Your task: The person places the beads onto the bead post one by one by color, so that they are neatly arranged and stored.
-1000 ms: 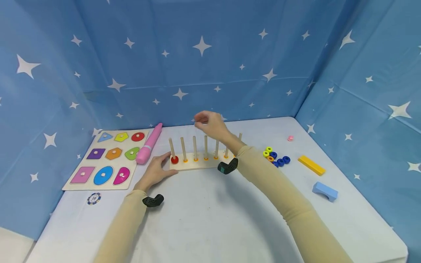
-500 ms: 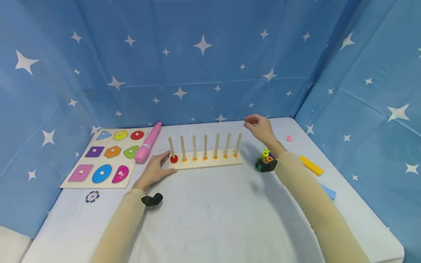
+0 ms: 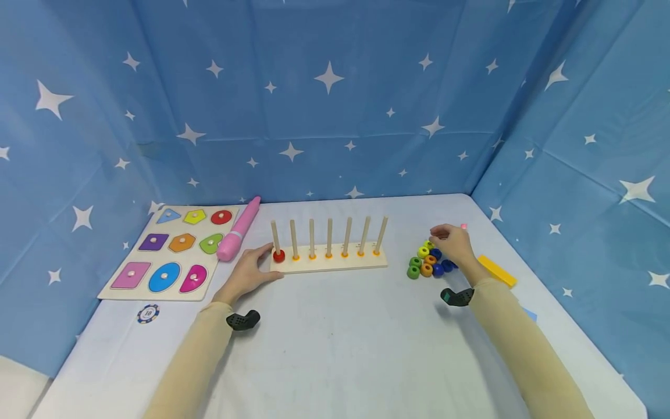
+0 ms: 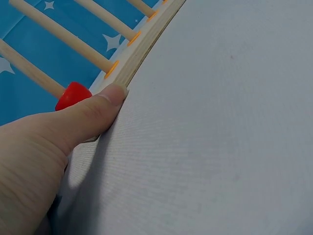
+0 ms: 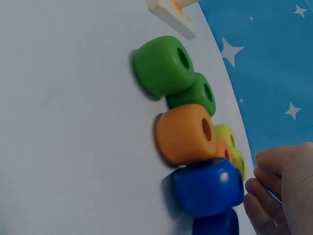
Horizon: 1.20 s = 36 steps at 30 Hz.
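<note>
A wooden peg board [image 3: 335,263] with several upright pegs lies mid-table, a red bead [image 3: 279,256] on its leftmost peg. My left hand [image 3: 247,276] grips the board's left end, fingers at the back and thumb [image 4: 95,115] along the front edge in the left wrist view. To the right, my right hand [image 3: 454,243] is poised over the far side of a bead cluster, its fingers loosely bent and no bead visible in them. That cluster has green beads [image 5: 164,66], orange beads [image 5: 185,133], blue beads [image 5: 208,188] and yellow beads [image 3: 423,252].
At left lie a shape puzzle board [image 3: 175,256], a pink baton-like stick [image 3: 238,231] and a poker chip [image 3: 148,313]. Right of the beads are a yellow block [image 3: 497,271] and a blue block [image 3: 530,314], partly behind the sleeve. A starry blue curtain [image 3: 314,116] surrounds the table.
My right hand has moved from above the peg board rightward, then down to the beads. The left hand keeps its hold on the board's left end.
</note>
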### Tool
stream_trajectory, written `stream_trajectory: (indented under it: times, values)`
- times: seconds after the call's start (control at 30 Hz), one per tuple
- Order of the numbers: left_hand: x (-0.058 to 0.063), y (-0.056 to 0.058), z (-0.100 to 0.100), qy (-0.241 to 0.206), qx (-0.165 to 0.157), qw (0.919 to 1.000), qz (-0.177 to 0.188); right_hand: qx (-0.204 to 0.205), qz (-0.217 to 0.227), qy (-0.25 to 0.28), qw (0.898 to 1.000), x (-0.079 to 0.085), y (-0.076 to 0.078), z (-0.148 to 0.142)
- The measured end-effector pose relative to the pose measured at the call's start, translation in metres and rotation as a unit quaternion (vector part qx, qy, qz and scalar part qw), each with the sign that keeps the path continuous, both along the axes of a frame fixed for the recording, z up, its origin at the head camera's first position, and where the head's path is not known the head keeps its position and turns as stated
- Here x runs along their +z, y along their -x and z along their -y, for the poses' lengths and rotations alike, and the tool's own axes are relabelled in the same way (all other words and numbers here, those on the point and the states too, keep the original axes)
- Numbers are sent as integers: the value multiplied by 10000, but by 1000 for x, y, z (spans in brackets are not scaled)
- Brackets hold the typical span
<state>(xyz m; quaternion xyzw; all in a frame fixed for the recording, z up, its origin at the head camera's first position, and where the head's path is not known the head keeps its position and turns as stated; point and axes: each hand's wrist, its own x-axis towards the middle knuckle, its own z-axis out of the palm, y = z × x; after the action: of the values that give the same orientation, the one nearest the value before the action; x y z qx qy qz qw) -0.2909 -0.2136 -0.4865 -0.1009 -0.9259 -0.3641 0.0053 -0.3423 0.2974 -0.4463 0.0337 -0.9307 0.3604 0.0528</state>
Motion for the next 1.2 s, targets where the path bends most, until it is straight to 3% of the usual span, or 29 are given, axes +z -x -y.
stream_trajectory:
  times: [0.23,0.43,0.8,0.93,1.2]
  values:
    - [2,-1,-1,4,6,10000,8,220,298,-241,9990,-10,-3,-8]
    - [4,-1,-1,-7,6,10000,1,229,322,-275,9988,-10,0,-5]
    - [-3,-1,-2,-5,10,10000,0,199,301,-393,9986,-10,5,4]
    - [0,-3,-2,13,-7,10000,-75,178,-247,-109,9995,9,10,11]
    - [2,-2,-3,21,-9,10000,-76,352,-1041,539,9925,71,18,63]
